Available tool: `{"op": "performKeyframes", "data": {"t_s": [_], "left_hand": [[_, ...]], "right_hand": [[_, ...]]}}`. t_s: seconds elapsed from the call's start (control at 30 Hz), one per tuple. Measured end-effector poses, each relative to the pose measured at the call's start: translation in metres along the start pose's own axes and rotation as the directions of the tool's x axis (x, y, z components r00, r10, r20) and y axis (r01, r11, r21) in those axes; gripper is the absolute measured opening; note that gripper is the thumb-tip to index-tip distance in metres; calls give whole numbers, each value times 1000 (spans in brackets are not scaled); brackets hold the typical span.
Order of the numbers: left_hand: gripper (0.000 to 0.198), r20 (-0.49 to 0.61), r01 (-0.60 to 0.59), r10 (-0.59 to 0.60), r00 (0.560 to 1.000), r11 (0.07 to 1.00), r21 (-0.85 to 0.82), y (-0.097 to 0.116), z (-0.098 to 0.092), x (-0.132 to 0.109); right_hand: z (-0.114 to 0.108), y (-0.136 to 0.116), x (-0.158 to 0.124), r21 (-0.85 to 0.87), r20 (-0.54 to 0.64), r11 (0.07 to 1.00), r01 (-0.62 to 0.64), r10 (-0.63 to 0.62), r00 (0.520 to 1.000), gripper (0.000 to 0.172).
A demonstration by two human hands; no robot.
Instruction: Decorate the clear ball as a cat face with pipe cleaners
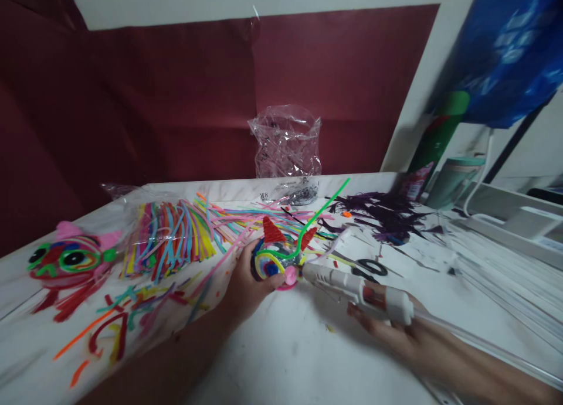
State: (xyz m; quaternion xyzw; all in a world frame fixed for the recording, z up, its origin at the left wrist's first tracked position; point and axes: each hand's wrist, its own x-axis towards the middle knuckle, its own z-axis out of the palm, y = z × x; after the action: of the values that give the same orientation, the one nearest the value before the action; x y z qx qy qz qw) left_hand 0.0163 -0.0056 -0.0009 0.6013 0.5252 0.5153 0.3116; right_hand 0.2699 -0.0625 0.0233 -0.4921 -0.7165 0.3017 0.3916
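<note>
My left hand point(247, 285) grips a small pipe-cleaner animal head point(273, 258) with red ears, spiral eyes and a pink nose, held just above the white table point(281, 346). A long green pipe cleaner point(323, 208) curves up from it to the right. My right hand point(387, 326) holds a white hot glue gun point(356, 288); its nozzle touches the pink nose of the figure.
A finished pink-and-red pipe-cleaner face point(70, 258) lies at the left. A bundle of coloured pipe cleaners point(167, 238) and loose scraps cover the table's left half. Dark purple pieces point(382, 214), scissors point(372, 268), a clear plastic bag point(288, 144) and a teal cup point(453, 182) stand behind.
</note>
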Motion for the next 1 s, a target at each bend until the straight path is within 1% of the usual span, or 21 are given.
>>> {"op": "performKeyframes", "data": {"t_s": [0.1, 0.2, 0.37, 0.43, 0.53, 0.63, 0.87, 0.93, 1.0], "left_hand": [[77, -2, 2, -2, 1000, 1000, 22, 0, 0, 0], [77, -13, 15, -15, 1000, 1000, 27, 0, -1, -1], [77, 12, 21, -21, 1000, 1000, -6, 2, 0, -1], [76, 6, 15, -15, 1000, 1000, 3, 2, 0, -1], [75, -20, 12, -12, 1000, 1000, 23, 0, 0, 0], [75, -15, 4, -4, 1000, 1000, 11, -2, 0, 0], [75, -17, 10, -10, 1000, 1000, 13, -1, 0, -1], [75, -22, 19, -19, 1000, 1000, 4, 0, 0, -1], [75, -33, 24, -23, 999, 1000, 9, -1, 0, 0]], "right_hand": [[-1, -1, 2, 28, 34, 1000, -12, 11, 999, 14], [-2, -3, 3, 19, 35, 999, -39, 38, 999, 14], [2, -5, 0, 27, -11, 998, -62, 62, 998, 13], [3, -3, 0, 35, -15, 998, -50, 51, 999, 13], [1, 0, 1, 30, 9, 999, -18, 18, 1000, 13], [-1, 2, 3, 14, 36, 1000, 1, -2, 999, 13], [-2, 4, 2, -16, 35, 1000, -11, 11, 999, 16], [-4, 7, 3, -16, 55, 1000, -2, 3, 998, 18], [-8, 9, 5, 44, 102, 999, 17, -21, 995, 19]]}}
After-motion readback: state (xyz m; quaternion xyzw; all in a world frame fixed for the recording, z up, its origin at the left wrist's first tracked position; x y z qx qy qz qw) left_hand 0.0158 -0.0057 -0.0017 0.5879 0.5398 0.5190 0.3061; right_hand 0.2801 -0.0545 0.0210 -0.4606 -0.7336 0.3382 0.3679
